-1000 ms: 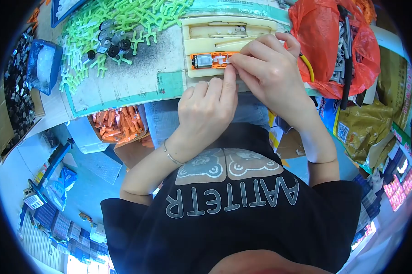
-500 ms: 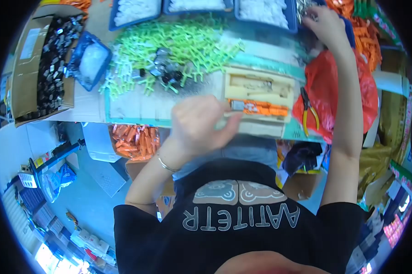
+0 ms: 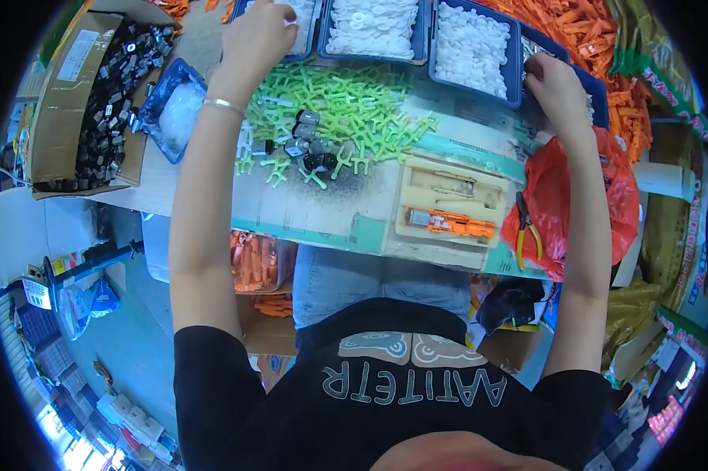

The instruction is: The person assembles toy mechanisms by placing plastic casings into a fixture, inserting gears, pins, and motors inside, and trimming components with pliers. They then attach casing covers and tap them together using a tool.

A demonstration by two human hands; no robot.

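My left hand (image 3: 259, 39) is over the leftmost blue tray (image 3: 311, 31) of small white parts, at the top edge of the view. Its fingers are curled together, and their tips are partly hidden. At the right, my right hand (image 3: 556, 88) dips into a blue tray (image 3: 544, 39) of small shiny metal pieces. Those fingers are bent and pressed together; whatever they pinch is hidden. Between my arms lies a cream fixture (image 3: 417, 184) holding an orange plastic piece (image 3: 468, 228) with a grey part at its left end. Both hands are away from this fixture.
Pliers (image 3: 524, 228) with yellow handles lie beside a red plastic bag (image 3: 550, 192). Green Y-shaped parts (image 3: 362, 106) spread across the table, with several dark blocks (image 3: 314, 145) among them. A cardboard box (image 3: 59, 102) of dark parts and a blue tray (image 3: 169, 141) stand left.
My left hand has moved from beside the fixture up and left to the white-parts tray. My right hand stays at the metal-pieces tray. The view has shifted slightly.
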